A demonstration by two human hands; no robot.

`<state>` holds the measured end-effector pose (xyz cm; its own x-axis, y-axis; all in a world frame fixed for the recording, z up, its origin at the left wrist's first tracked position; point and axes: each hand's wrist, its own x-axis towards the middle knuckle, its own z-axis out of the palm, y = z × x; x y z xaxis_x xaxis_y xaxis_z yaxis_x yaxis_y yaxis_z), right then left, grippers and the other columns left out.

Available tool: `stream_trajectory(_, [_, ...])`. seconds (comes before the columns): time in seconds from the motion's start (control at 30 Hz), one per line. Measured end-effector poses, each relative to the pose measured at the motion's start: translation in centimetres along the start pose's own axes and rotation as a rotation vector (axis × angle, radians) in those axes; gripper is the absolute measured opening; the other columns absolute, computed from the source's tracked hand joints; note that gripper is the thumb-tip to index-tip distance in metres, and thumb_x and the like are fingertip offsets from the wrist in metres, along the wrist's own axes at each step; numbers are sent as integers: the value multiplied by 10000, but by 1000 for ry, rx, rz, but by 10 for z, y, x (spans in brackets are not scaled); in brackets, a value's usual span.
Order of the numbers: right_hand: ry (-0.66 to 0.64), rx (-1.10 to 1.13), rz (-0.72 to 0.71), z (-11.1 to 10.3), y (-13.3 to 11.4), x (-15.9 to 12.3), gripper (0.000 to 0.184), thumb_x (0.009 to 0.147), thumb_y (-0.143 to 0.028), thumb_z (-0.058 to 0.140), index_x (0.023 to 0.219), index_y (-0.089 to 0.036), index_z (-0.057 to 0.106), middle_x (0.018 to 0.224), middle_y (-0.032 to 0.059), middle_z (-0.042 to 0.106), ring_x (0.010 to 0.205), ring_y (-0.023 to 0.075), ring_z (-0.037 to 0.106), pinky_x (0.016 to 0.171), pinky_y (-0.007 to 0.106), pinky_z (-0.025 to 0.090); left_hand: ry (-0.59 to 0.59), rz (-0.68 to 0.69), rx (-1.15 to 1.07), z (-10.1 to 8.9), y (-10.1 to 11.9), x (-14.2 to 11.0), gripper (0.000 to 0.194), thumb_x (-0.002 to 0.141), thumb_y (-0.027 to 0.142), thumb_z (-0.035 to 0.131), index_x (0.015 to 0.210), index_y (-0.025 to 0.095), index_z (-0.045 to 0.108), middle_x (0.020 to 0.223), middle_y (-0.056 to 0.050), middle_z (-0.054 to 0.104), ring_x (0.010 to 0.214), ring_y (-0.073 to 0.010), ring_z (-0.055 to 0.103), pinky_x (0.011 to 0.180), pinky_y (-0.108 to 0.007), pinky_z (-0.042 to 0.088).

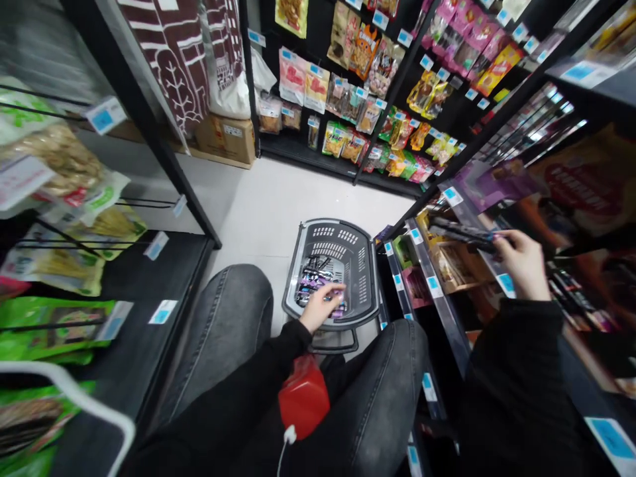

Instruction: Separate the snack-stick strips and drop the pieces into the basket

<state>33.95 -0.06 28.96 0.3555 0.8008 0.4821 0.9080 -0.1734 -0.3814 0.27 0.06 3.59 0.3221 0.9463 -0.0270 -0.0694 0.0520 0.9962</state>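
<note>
My right hand [524, 262] is closed on one end of a long, slim dark packet [462, 232], held out level over the right-hand shelf. Motion blur hides its print, and I cannot tell whether it is one packet or several. My left hand [322, 306] is over the near side of a grey plastic shopping basket [368, 265], its thumb and fingers curved and apart. Below and beside it, several slim black and purple packets [311, 278] lie in a pile on the basket's left side. The basket stands on the floor between my knees.
Black shelving with hanging snack bags [298, 79] stands ahead. On the left, a shelf [144, 318] holds green food packs [54, 324]. A cardboard box [226, 139] sits at the back left. A red object [304, 397] with a white cord is near my lap.
</note>
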Motion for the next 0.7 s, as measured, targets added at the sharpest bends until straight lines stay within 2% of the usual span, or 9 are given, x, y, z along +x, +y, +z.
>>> stream_trajectory(0.07, [-243, 482, 79, 47, -8, -47, 256, 728, -367, 531, 894, -189, 611, 797, 37, 598, 644, 140, 531, 561, 258, 415, 12, 77, -147, -5, 13, -3, 456, 712, 330, 582, 1142, 191, 514, 1240, -104, 473, 1042, -210, 509, 799, -324, 478])
stream_trajectory(0.13, [-402, 795, 249, 99, -18, -96, 263, 696, -383, 578, 871, -189, 607, 729, 7, 575, 544, 105, 481, 473, 221, 384, -13, 67, -308, -10, 23, -5, 576, 738, 363, 567, 1270, 254, 376, 1340, -100, 360, 1083, -212, 494, 809, -336, 486])
stream_trajectory(0.2, [-497, 1007, 368, 148, -27, -142, 266, 654, -375, 625, 837, -182, 612, 709, -6, 562, 517, 88, 459, 438, 204, 373, -59, 0, -398, -13, 27, -7, 640, 762, 391, 537, 1331, 295, 259, 1315, -104, 386, 1008, -197, 546, 766, -336, 511])
stream_trajectory(0.23, [-541, 1087, 420, 169, -30, -161, 268, 638, -371, 640, 824, -181, 612, 709, -9, 559, 515, 84, 458, 427, 199, 370, -69, -33, -393, -15, 26, -8, 655, 755, 388, 547, 1333, 296, 253, 1286, -104, 415, 948, -186, 573, 735, -333, 526])
stream_trajectory(0.3, [-611, 1169, 515, 200, -31, -191, 268, 621, -376, 653, 800, -180, 610, 689, -19, 546, 490, 75, 442, 397, 190, 356, -42, -78, -296, -16, 20, -9, 643, 715, 354, 600, 1296, 264, 339, 1236, -101, 458, 823, -164, 605, 671, -326, 548])
stream_trajectory(0.4, [-651, 1181, 585, 217, -25, -212, 306, 618, -361, 660, 873, -200, 605, 780, -13, 569, 523, 77, 472, 413, 190, 401, 11, -115, -130, -14, 7, -7, 540, 685, 306, 625, 1195, 202, 482, 1191, -99, 499, 708, -154, 625, 627, -339, 560])
stream_trajectory(0.5, [-616, 1270, 573, 213, -16, -211, 385, 605, -316, 683, 966, -237, 577, 902, -9, 570, 580, 79, 509, 465, 195, 450, -21, -174, -124, -9, 2, -4, 444, 693, 285, 614, 1113, 151, 562, 1070, -100, 588, 711, -179, 646, 673, -362, 555])
stream_trajectory(0.6, [-581, 1353, 563, 206, -10, -205, 336, 566, -271, 717, 874, -216, 596, 867, -15, 567, 580, 71, 513, 502, 196, 464, -44, -222, -136, -6, 4, -3, 424, 644, 270, 669, 1032, 109, 610, 906, -94, 654, 657, -186, 653, 688, -373, 550])
stream_trajectory(0.7, [-619, 1330, 585, 203, -7, -202, 284, 539, -260, 736, 788, -179, 625, 794, -9, 582, 535, 66, 504, 511, 206, 456, -72, -229, -152, -5, 8, -5, 431, 613, 282, 703, 997, 100, 626, 914, -103, 663, 631, -194, 657, 681, -382, 553])
